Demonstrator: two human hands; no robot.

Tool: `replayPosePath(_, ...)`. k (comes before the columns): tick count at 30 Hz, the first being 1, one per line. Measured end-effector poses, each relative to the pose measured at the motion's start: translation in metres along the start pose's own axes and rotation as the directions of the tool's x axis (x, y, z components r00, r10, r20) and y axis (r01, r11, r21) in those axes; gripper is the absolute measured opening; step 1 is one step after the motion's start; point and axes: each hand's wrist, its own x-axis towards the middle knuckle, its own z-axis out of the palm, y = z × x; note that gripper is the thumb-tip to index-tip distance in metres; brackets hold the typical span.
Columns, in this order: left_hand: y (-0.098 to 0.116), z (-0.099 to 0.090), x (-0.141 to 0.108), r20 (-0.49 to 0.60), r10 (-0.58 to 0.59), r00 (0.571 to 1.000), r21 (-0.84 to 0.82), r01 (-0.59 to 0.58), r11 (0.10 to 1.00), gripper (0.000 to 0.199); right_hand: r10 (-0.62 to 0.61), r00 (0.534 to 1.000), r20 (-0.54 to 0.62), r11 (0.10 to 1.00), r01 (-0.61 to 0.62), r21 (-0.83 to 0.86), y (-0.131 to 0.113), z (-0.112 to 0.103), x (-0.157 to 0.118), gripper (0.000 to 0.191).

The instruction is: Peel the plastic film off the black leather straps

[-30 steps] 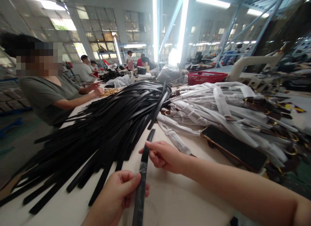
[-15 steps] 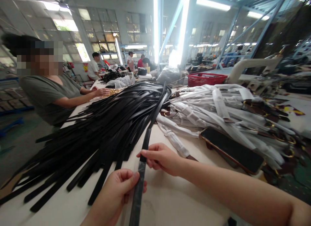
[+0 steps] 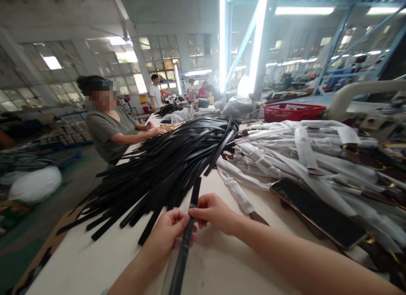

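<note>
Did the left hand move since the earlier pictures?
Yes. The left hand moved forward along the black strap, closer to the right hand, judged against the phone lying nearby.

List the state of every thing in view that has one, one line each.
Left hand: closed around the strap
Right hand: pinching the strap
Narrow black leather strap: held between both hands, tilted
Heap of black leather straps: loose, fanned across the table
Gold-edged black smartphone: lying flat, screen dark
White-wrapped strap bundles: piled loosely
Red plastic basket: upright
</note>
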Motion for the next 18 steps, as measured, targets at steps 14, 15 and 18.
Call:
replayPosePath(14, -0.003, -0.035, -0.116, -0.181, -0.184, 0.966, -0.019, 0.184, 0.983, 0.047, -0.074, 0.984, -0.162, 0.997, 0.076, 0.012, -0.002, -0.013, -0.004, 0.048)
replayPosePath(15, -0.006, -0.037, -0.125, -0.191, -0.18, 0.965, -0.022, 0.179, 0.984, 0.046, -0.072, 0.992, -0.103, 0.997, 0.074, 0.01, -0.001, -0.009, -0.008, 0.046)
replayPosePath(18, -0.007, -0.034, -0.138, -0.209, -0.161, 0.965, -0.04, 0.156, 0.987, 0.044, -0.072, 0.991, 0.111, 0.997, 0.072, 0.009, -0.002, 0.003, -0.02, 0.047)
